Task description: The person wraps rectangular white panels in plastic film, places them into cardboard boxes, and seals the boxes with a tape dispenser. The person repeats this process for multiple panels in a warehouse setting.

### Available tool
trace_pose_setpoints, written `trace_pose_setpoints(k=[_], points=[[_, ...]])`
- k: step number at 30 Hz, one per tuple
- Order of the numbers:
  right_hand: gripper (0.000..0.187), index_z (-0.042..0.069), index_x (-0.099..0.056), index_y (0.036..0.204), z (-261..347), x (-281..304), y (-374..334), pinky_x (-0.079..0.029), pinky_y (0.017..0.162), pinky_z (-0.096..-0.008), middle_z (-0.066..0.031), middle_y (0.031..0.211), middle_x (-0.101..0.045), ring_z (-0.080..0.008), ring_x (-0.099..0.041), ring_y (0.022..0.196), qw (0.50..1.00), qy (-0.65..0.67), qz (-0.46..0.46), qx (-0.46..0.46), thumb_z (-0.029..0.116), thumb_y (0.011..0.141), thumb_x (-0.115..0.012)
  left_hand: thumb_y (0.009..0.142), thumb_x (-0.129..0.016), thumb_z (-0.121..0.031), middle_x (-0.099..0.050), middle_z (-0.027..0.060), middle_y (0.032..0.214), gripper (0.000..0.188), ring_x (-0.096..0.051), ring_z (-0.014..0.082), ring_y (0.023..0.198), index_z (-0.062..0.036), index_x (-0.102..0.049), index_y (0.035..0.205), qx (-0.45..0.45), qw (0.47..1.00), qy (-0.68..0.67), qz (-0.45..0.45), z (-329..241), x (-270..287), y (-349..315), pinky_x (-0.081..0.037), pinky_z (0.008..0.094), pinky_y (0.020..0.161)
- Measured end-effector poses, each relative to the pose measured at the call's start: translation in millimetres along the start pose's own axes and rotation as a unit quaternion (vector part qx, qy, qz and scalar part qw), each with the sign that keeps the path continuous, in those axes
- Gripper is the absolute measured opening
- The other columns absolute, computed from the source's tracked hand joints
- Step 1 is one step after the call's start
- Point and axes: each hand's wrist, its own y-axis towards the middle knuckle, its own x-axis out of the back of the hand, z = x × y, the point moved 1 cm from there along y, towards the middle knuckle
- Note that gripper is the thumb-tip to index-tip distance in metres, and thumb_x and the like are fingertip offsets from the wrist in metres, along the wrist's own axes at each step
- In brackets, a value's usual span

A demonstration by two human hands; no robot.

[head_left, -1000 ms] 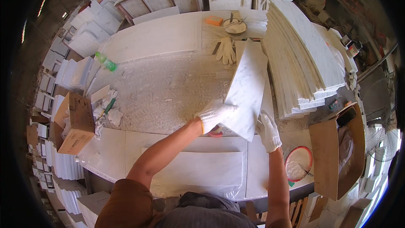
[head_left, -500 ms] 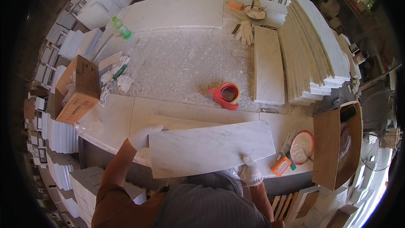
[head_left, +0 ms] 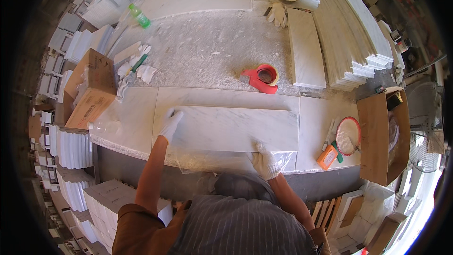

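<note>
A white marble slab [head_left: 236,130] with grey veins lies nearly flat over the front of the worktable, its long side running left to right. My gloved left hand [head_left: 171,125] is closed round the slab's left end. At the near edge, toward the right, my gloved right hand [head_left: 265,163] grips it with the thumb on the edge; its other fingers are partly hidden. Crumpled clear plastic film [head_left: 214,159] shows between the slab and me, running partly under it.
Beyond the slab sits a red tape dispenser [head_left: 265,78]. At right are a bowl of white paste [head_left: 348,134], an orange box [head_left: 327,157] and an open carton [head_left: 384,137]. Another carton [head_left: 92,89] stands left. Stacked slabs [head_left: 347,38], a glove [head_left: 277,15] and a green bottle [head_left: 139,16] lie farther back.
The slab has gone from tilted up close to me to lying flatter and farther away on the table. Both hands moved forward with it, and plastic film now shows at its near side.
</note>
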Motion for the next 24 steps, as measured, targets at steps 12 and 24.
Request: trace_pose_setpoints(k=[12, 24], points=[[0.042, -0.003, -0.061, 0.122, 62, 19, -43, -0.054, 0.08, -0.0323, -0.0144, 0.101, -0.071, -0.024, -0.069, 0.086, 0.839, -0.468, -0.204, 0.188, 0.032, 0.098, -0.058, 0.093, -0.06, -0.041, -0.055, 0.0206, 0.126, 0.064, -0.051, 0.0399, 0.117, -0.0172, -0.039, 0.149, -0.141, 0.922, 0.283, -0.225, 43, -36, -5, -0.043, 0.0498, 0.098], [0.057, 0.002, -0.048, 0.139, 92, 63, 13, -0.041, 0.105, -0.0431, -0.022, 0.14, -0.05, -0.0389, -0.049, 0.127, 0.554, -0.729, -0.282, 0.287, 0.038, 0.096, -0.055, 0.092, -0.057, -0.044, -0.062, 0.0249, 0.113, 0.045, -0.058, 0.0412, 0.107, -0.0036, -0.06, 0.112, -0.011, 0.95, 0.238, -0.199, 16, -40, -40, -0.046, 0.0505, 0.09]])
